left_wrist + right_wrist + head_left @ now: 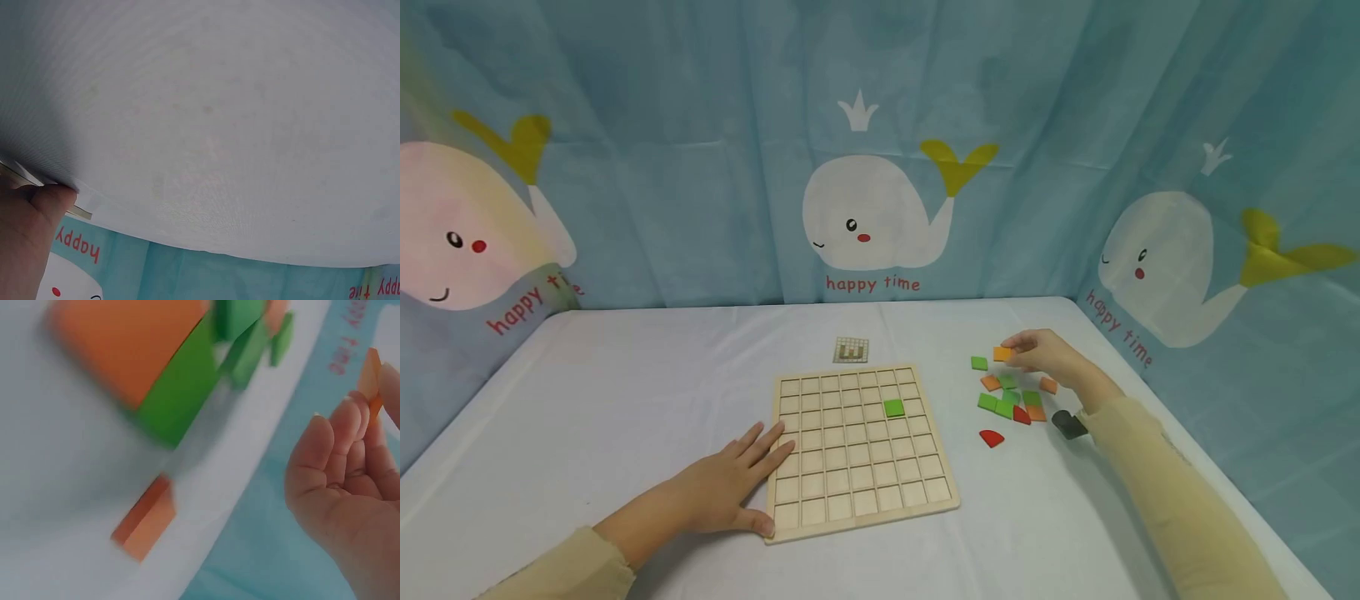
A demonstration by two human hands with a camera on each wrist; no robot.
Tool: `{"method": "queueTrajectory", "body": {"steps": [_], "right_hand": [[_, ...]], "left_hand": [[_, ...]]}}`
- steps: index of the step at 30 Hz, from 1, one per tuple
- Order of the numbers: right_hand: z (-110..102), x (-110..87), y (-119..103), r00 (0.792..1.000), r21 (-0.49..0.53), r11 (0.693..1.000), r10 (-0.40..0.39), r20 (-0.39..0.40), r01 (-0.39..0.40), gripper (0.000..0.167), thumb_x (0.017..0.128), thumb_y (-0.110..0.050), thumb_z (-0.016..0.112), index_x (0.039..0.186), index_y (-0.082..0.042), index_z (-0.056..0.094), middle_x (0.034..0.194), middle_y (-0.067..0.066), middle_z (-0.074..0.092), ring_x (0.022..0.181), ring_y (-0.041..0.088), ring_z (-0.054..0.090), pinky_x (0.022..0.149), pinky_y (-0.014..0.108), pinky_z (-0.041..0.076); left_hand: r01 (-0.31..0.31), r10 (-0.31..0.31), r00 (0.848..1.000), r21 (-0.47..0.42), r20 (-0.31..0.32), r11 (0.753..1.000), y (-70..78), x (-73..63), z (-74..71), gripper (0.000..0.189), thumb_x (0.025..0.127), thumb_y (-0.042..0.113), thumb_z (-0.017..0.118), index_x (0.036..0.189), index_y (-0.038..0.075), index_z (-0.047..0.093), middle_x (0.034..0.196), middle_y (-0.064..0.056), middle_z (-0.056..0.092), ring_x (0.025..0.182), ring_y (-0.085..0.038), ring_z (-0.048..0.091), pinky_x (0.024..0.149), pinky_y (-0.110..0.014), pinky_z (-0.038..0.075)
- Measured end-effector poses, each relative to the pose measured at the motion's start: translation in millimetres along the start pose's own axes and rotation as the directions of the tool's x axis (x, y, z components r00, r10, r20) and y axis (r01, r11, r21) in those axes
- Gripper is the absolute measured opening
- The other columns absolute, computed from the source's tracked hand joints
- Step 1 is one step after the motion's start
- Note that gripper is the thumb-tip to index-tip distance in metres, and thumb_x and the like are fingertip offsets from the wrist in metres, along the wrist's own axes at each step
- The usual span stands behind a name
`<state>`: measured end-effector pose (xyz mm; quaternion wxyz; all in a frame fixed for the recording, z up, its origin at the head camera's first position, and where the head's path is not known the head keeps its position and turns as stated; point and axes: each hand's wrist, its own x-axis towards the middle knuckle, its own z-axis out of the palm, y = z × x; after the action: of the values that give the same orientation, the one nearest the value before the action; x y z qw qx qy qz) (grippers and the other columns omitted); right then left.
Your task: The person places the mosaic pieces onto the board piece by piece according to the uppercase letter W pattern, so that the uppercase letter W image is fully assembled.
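A wooden grid board (859,525) lies mid-table, with one green square tile (894,408) in a cell on its right side. My left hand (722,487) rests along the board's left edge, fingers spread over the rim and thumb at the near corner. In the left wrist view only part of this left hand (31,225) shows against the board's edge. Above the scattered tiles, my right hand (1047,360) pinches an orange square tile (1002,354) between thumb and fingers. The right wrist view shows the same orange tile (370,378) at the fingertips.
Loose green tiles (988,402), orange tiles (1036,413) and red quarter-round pieces (992,438) lie right of the board. A small pattern card (851,350) sits behind it. A black object (1067,424) is by the right sleeve. A whale-print curtain (700,208) surrounds the table.
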<state>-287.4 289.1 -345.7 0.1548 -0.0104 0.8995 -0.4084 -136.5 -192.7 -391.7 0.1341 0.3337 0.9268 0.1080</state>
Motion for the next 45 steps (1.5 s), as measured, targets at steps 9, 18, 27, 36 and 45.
{"method": "queueTrajectory", "body": {"steps": [9,18,27,36,45], "right_hand": [[17.9,-15.8,-9.0,0.996,0.096,0.991,-0.089,-0.013,0.089,0.041,0.094,-0.013,0.065,0.13,0.003,0.054,0.116,0.016,0.058,0.105,0.031,0.055,0.097,0.046,0.044],[38.2,-29.2,-24.5,0.986,0.183,0.97,-0.163,0.021,0.157,0.041,0.092,-0.007,0.066,0.128,0.008,0.055,0.101,0.011,0.059,0.095,0.034,0.061,0.092,0.047,0.048],[52.1,-39.2,-36.3,0.979,0.171,0.965,-0.204,0.025,0.197,0.039,0.091,-0.009,0.069,0.125,0.005,0.058,0.103,0.01,0.06,0.095,0.028,0.056,0.087,0.041,0.049],[65.9,-44.4,-42.2,0.97,0.177,0.956,-0.241,0.012,0.235,0.035,0.089,-0.005,0.07,0.12,0.007,0.061,0.105,0.015,0.062,0.093,0.021,0.056,0.084,0.035,0.051],[81.7,-42.0,-45.3,0.97,0.194,0.953,-0.242,0.035,0.231,0.032,0.086,-0.004,0.072,0.116,0.003,0.064,0.098,0.008,0.062,0.092,0.021,0.055,0.079,0.031,0.05]], "left_hand": [[-0.008,0.008,1.0,0.003,-0.005,1.0,0.6,-0.1,-1.2,0.104,0.08,0.07,0.055,0.154,0.005,0.024,0.159,-0.023,0.01,0.142,-0.05,0.013,0.104,-0.063,0.029],[-0.011,0.011,1.0,0.022,0.003,1.0,-1.1,-0.1,0.0,0.105,0.079,0.072,0.054,0.154,0.005,0.022,0.159,-0.024,0.01,0.141,-0.05,0.013,0.103,-0.063,0.03],[-0.025,0.026,0.999,0.043,-0.019,0.999,-2.1,0.5,3.3,0.105,0.079,0.073,0.052,0.154,0.005,0.023,0.159,-0.024,0.01,0.141,-0.051,0.013,0.104,-0.062,0.029],[-0.03,0.031,0.999,0.043,-0.022,0.999,-1.0,2.1,1.8,0.105,0.079,0.072,0.053,0.154,0.004,0.024,0.158,-0.025,0.011,0.141,-0.05,0.014,0.103,-0.062,0.029],[-0.014,0.015,1.0,0.058,-0.019,0.998,-1.4,1.2,3.1,0.105,0.078,0.073,0.053,0.153,0.005,0.024,0.159,-0.024,0.011,0.141,-0.05,0.014,0.104,-0.062,0.03]]}}
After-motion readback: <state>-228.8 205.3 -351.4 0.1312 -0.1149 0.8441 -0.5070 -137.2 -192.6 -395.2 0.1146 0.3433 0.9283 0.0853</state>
